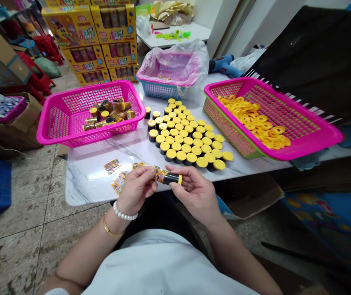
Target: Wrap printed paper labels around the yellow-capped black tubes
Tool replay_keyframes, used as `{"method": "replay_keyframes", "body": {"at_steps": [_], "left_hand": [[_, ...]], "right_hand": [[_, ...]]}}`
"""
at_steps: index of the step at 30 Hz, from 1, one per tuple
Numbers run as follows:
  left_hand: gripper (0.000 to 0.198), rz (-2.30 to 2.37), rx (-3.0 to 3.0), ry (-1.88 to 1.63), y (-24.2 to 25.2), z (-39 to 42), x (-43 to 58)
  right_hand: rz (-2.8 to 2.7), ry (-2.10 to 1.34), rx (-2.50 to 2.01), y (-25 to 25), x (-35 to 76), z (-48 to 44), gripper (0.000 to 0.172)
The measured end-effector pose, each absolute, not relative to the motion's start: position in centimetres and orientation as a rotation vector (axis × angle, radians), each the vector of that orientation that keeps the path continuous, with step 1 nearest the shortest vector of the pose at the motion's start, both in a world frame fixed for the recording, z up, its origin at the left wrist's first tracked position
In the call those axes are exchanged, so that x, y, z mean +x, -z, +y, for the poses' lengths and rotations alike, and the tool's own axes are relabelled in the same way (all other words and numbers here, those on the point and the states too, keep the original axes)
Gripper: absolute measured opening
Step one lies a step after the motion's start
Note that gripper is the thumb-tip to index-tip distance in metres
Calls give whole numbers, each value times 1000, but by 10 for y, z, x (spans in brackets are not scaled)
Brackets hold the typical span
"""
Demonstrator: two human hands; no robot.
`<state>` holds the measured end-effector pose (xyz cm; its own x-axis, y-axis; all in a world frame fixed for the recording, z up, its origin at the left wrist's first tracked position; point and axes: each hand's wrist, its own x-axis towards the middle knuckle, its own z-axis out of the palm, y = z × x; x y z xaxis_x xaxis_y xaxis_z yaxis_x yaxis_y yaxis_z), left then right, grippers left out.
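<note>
Between my two hands, over the table's front edge, lies a small black cup (pixel 171 178) with a yellow cap, tilted on its side. My left hand (pixel 139 183) pinches a printed sleeve (pixel 160 175) that sits at the cup's left end. My right hand (pixel 195 190) grips the cup near its yellow end, thumb below and fingers behind. Loose printed sleeves (pixel 120 181) lie on the table left of my hands. Just beyond them stand many black cups with yellow caps (pixel 187 141), upright in close rows.
A pink basket (pixel 60 135) at left holds sleeved cups (pixel 110 112). At right, a pink basket (pixel 301 153) contains yellow rings (pixel 258 123). Behind are a plastic-lined basket (pixel 159 90), a blue tool (pixel 224 65) and stacked yellow boxes (pixel 92 39). The marble-patterned table (pixel 83 190) ends before my lap.
</note>
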<state>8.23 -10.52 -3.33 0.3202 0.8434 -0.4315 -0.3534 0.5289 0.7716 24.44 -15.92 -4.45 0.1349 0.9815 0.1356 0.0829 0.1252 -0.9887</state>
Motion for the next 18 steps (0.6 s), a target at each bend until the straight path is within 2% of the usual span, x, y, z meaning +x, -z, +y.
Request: {"method": "replay_keyframes", "body": {"at_steps": [5,10,13,18], "left_hand": [[39,947,698,-862,34,-118,73],[36,1017,906,-1072,38,-117,64],[47,861,1019,-894,37,-111,60],[37,794,1026,-762,36,-106,60]], "right_hand": [[-1173,-879,-1232,52,247,-157,23],[-1250,-910,-1197,53,251,-157,34],[-1264,-979,-1121,51,249,-158,37],[-1419,-905,-1134,49,251,-156,29]]}}
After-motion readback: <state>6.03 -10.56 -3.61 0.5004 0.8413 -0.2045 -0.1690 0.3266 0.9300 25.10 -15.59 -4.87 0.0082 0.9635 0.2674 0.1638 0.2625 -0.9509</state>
